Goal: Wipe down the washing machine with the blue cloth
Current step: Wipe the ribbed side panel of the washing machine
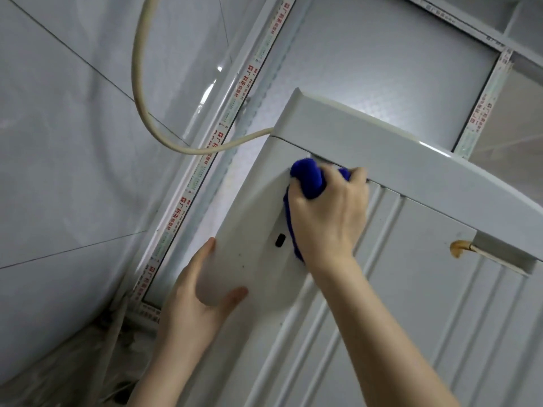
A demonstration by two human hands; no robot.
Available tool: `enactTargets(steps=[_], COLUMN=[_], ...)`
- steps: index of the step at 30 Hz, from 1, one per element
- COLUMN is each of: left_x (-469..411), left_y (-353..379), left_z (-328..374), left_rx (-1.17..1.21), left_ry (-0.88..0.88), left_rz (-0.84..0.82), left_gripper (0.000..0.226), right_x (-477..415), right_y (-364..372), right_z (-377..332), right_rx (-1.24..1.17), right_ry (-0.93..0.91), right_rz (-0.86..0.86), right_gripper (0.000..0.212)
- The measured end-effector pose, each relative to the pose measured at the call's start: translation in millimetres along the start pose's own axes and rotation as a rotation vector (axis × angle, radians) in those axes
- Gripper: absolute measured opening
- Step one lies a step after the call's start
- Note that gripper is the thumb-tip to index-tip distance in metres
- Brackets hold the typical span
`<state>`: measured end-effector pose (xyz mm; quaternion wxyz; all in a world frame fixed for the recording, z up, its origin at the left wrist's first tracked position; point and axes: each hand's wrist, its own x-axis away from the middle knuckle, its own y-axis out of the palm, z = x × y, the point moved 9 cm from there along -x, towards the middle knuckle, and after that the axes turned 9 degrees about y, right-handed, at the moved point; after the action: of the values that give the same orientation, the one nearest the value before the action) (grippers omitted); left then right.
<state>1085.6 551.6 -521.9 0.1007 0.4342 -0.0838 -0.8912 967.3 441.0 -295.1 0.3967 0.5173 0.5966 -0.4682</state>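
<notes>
The white washing machine point(411, 289) fills the right half of the head view, seen from above along a ribbed panel. My right hand point(326, 212) grips the bunched blue cloth point(308, 177) and presses it against the panel, just below the seam under the top cover. Part of the cloth hangs beneath my palm beside a small black slot point(280, 240). My left hand point(191, 301) is at the machine's left edge, its thumb and fingers curled round a pale, rounded whitish object point(213, 277) that is too blurred to identify.
A cream hose point(141, 92) loops from above into the machine's top left corner. A grey tiled wall point(73, 142) stands on the left. An aluminium door frame with red-printed tape point(217, 136) runs behind the machine. A rusty hook point(458, 248) sits in a recess at right. Debris lies on the floor point(117, 348).
</notes>
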Motion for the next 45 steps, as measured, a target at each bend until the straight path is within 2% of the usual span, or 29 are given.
enactTargets(steps=[3, 6, 9, 14, 17, 20, 23, 26, 32, 36, 40, 43, 45], left_x=[0.5, 1.4, 1.6, 2.8, 3.2, 3.2, 1.3, 0.5, 1.5, 2.6, 1.5, 0.5, 0.6], left_y=[-1.1, -2.7, -4.0, -5.4, -4.2, -2.7, -1.8, -2.1, -2.3, -2.8, -3.5, -3.8, -6.0], left_z=[1.7, 10.3, 9.7, 14.0, 12.0, 9.4, 9.7, 9.4, 10.0, 11.1, 14.2, 12.9, 19.5], left_rx=[-0.019, -0.011, -0.019, -0.043, -0.021, 0.007, 0.027, 0.012, 0.024, 0.018, 0.013, -0.030, -0.108], left_ry=[-0.012, -0.058, -0.086, -0.069, -0.060, -0.060, -0.054, -0.056, -0.038, -0.033, -0.047, -0.073, -0.058], left_rz=[0.003, -0.016, -0.013, 0.006, 0.014, 0.008, 0.004, 0.004, 0.007, 0.019, 0.017, 0.003, 0.059], left_gripper=[0.089, 0.089, 0.090, 0.090, 0.089, 0.088, 0.086, 0.085, 0.084, 0.084, 0.085, 0.084, 0.082], right_x=[-10.0, 41.7, 74.5, 5.5, -9.4, 33.5, 75.7, 70.2, -8.1, 15.4, 93.0, 100.8, 89.2], right_y=[-1.4, -7.3, -13.9, -32.0, -35.4, -33.7, -26.8, -25.8, -37.6, -38.4, -23.0, -19.0, -26.7], right_z=[3.3, 23.0, 50.5, 52.2, 53.2, 65.1, 78.8, 80.9, 58.2, 65.2, 89.3, 95.7, 95.6], right_rx=[-0.035, -0.144, -0.236, -0.201, -0.214, -0.183, -0.199, -0.245, -0.287, -0.193, -0.173, -0.266, -0.370], right_ry=[0.064, 0.041, 0.149, 0.245, 0.212, 0.176, 0.215, 0.282, 0.269, 0.206, 0.261, 0.328, 0.383], right_rz=[0.024, 0.052, 0.019, 0.044, -0.018, -0.111, -0.171, -0.156, -0.059, -0.029, -0.129, -0.215, -0.242], right_gripper=[0.021, 0.029, 0.021, 0.020, 0.022, 0.020, 0.015, 0.013, 0.021, 0.026, 0.024, 0.016, 0.011])
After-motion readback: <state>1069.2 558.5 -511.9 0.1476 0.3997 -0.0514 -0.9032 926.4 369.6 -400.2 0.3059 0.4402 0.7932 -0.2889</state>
